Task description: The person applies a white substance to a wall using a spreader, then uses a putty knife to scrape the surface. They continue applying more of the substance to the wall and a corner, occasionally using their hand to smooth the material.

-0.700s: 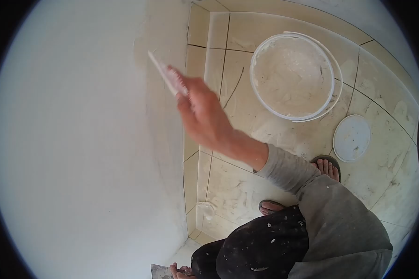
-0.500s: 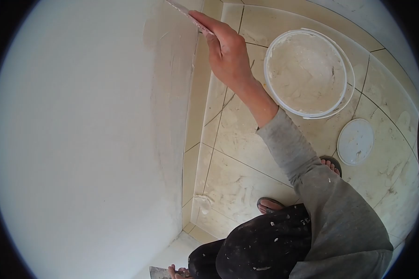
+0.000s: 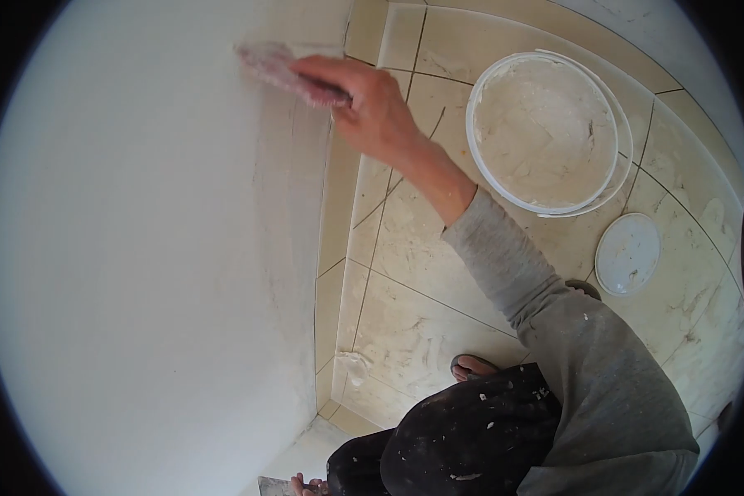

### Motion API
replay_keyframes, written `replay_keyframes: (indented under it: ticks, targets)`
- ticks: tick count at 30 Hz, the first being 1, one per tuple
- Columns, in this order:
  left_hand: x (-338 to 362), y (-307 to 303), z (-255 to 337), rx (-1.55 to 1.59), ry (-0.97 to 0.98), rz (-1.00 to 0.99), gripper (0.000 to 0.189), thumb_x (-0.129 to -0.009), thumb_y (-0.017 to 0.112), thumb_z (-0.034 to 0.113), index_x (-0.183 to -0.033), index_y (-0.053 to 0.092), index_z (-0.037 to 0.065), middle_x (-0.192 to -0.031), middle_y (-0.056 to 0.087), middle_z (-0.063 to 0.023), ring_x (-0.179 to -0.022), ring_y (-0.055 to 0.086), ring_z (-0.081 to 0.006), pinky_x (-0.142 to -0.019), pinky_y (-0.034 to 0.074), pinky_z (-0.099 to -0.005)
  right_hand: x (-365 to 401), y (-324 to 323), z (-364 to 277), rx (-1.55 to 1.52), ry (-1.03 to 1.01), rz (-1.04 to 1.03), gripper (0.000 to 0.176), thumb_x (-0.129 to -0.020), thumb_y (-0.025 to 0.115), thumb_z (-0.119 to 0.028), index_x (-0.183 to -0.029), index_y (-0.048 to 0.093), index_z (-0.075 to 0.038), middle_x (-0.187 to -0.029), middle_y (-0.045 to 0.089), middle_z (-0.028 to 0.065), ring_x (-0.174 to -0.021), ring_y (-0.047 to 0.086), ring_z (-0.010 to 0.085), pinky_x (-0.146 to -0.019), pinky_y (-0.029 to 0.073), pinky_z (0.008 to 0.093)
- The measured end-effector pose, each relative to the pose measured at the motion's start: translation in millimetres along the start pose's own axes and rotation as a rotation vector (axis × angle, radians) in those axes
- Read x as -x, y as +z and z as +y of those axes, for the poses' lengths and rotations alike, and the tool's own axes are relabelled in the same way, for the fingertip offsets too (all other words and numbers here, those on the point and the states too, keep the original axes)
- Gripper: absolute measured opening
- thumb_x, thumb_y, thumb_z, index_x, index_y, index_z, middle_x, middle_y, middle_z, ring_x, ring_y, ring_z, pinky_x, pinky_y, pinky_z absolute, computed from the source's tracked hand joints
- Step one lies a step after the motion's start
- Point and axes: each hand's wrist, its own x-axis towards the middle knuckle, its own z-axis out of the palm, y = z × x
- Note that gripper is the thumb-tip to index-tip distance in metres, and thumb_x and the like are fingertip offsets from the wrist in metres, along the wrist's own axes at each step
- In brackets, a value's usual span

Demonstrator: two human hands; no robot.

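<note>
My right hand (image 3: 376, 107) is closed around a putty knife (image 3: 285, 73), whose wide blade is smeared with pinkish-white filler and blurred by motion. The blade lies at the white wall (image 3: 140, 248), over a greyish streaked band near the wall's lower edge. At the bottom of the view, only the fingers of my left hand (image 3: 310, 485) show beside my knee. They are wrapped at a flat metal scraper (image 3: 274, 486), partly cut off by the frame edge.
A white bucket (image 3: 471, 136) full of pale filler stands on the tiled floor (image 3: 422, 289), its handle lowered at the side. A round white lid (image 3: 628, 255) lies near my foot. A dab of filler (image 3: 355, 366) sits by the baseboard (image 3: 326, 314).
My right hand has moved down and left with the putty knife, and the blade has turned to show its broad face at the wall. My left hand has barely shifted.
</note>
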Motion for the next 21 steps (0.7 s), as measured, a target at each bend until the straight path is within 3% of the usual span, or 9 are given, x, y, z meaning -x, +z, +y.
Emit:
replay_keyframes:
  ticks: [4, 6, 8, 10, 12, 13, 15, 21]
  targets:
    - [-4, 18, 9, 0.077, 0.019, 0.015, 0.058, -0.095, 0.055, 0.053, -0.114, 0.069, 0.000, -0.082, 0.057, -0.0032, -0.065, 0.044, -0.0112, -0.059, 0.040, -0.0283, 58, 12, -28, 0.000, -0.050, -0.093, 0.053, -0.073, 0.064, 0.011, -0.122, 0.064, -0.011, -0.121, 0.066, 0.0101, -0.114, 0.061, 0.0291, -0.096, 0.052, 0.0374]
    - [-1, 28, 17, 0.111, 0.059, -0.003, 0.058, -0.095, 0.055, 0.052, -0.114, 0.069, -0.001, -0.081, 0.057, -0.0030, -0.065, 0.044, -0.0109, -0.058, 0.039, -0.0279, 77, 4, -41, -0.029, 0.002, -0.298, 0.054, -0.073, 0.064, 0.012, -0.122, 0.064, -0.009, -0.121, 0.066, 0.0097, -0.115, 0.060, 0.0282, -0.097, 0.052, 0.0372]
    - [2, 30, 21, 0.136, 0.081, -0.009, 0.058, -0.095, 0.055, 0.052, -0.113, 0.069, -0.001, -0.081, 0.057, -0.0029, -0.064, 0.044, -0.0107, -0.058, 0.039, -0.0277, 97, 6, -50, -0.015, 0.034, -0.378, 0.053, -0.073, 0.064, 0.012, -0.122, 0.064, -0.008, -0.121, 0.066, 0.0104, -0.115, 0.061, 0.0284, -0.097, 0.052, 0.0369]
    - [8, 24, 27, 0.128, -0.026, 0.011, 0.056, -0.095, 0.055, 0.050, -0.113, 0.069, -0.002, -0.079, 0.056, -0.0024, -0.064, 0.043, -0.0107, -0.058, 0.037, -0.0278, 98, 4, -55, -0.010, 0.068, -0.474, 0.052, -0.073, 0.063, 0.012, -0.122, 0.064, -0.007, -0.121, 0.066, 0.0110, -0.115, 0.061, 0.0286, -0.098, 0.052, 0.0366]
    - [15, 14, 24, 0.113, -0.035, 0.051, 0.056, -0.095, 0.055, 0.049, -0.113, 0.069, -0.002, -0.079, 0.056, -0.0023, -0.064, 0.043, -0.0106, -0.058, 0.037, -0.0277, 96, 2, -56, -0.019, 0.046, -0.218, 0.052, -0.075, 0.062, 0.009, -0.123, 0.064, -0.011, -0.121, 0.064, 0.0091, -0.112, 0.061, 0.0279, -0.088, 0.056, 0.0344]
    - [18, 8, 22, 0.102, -0.036, 0.071, 0.056, -0.095, 0.055, 0.049, -0.113, 0.069, -0.002, -0.079, 0.056, -0.0023, -0.064, 0.043, -0.0105, -0.057, 0.037, -0.0277, 88, 0, -50, -0.032, 0.059, -0.113, 0.047, -0.080, 0.062, 0.010, -0.124, 0.063, -0.006, -0.123, 0.065, 0.0118, -0.116, 0.062, 0.0294, -0.097, 0.052, 0.0363]
    - [22, 1, 20, 0.084, -0.035, 0.091, 0.055, -0.095, 0.055, 0.048, -0.113, 0.069, -0.002, -0.079, 0.056, -0.0021, -0.064, 0.043, -0.0104, -0.057, 0.037, -0.0275, 64, -3, -28, 0.029, 0.039, 0.068, 0.044, -0.083, 0.056, 0.011, -0.125, 0.063, -0.005, -0.123, 0.065, 0.0139, -0.115, 0.062, 0.0292, -0.097, 0.052, 0.0356]
    - [15, 10, 15, 0.086, 0.009, 0.085, 0.053, -0.095, 0.055, 0.045, -0.112, 0.069, -0.003, -0.078, 0.056, -0.0017, -0.063, 0.042, -0.0100, -0.057, 0.036, -0.0270, 13, -3, 5, 0.080, -0.014, 0.215, 0.046, -0.081, 0.051, 0.014, -0.122, 0.063, -0.003, -0.121, 0.066, 0.0164, -0.114, 0.063, 0.0317, -0.097, 0.051, 0.0354]
